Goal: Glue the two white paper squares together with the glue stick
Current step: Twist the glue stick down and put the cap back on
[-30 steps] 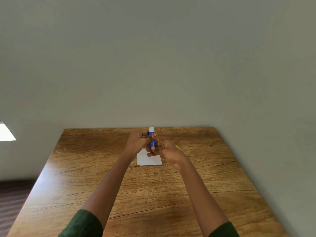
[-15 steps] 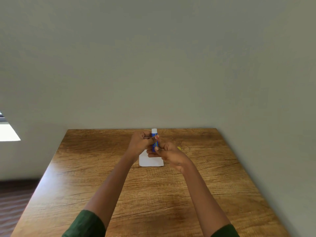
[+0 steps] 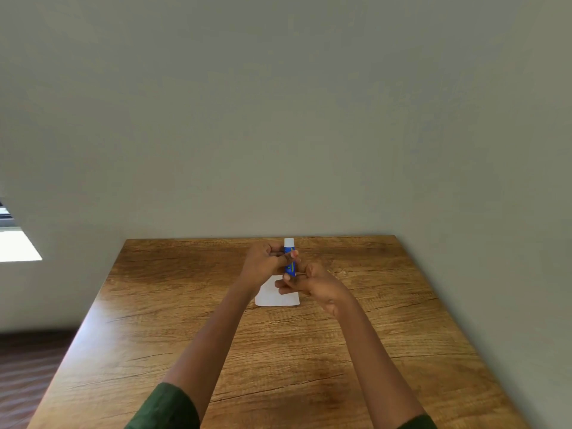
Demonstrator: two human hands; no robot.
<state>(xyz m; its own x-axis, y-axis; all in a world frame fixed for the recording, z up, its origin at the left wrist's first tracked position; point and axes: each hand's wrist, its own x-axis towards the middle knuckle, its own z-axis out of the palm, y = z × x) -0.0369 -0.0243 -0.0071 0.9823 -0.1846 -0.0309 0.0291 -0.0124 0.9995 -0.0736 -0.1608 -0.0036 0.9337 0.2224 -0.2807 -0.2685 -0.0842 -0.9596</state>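
Note:
A blue glue stick (image 3: 290,264) with its white glue tip up stands upright between both hands, above the table. My left hand (image 3: 263,263) grips its upper body with thumb and fingers. My right hand (image 3: 312,281) holds its lower end with the fingertips. Below the hands, white paper (image 3: 272,297) lies flat on the wooden table (image 3: 278,351); I cannot tell whether it is one square or two stacked. A small yellow thing, partly hidden, peeks out behind my right hand.
The table's back edge meets a plain grey wall, and another wall runs along its right side. Dark floor shows at the left beyond the table edge.
The hands and glue stick stay almost in place. My right fingers have shifted slightly at the stick's lower end.

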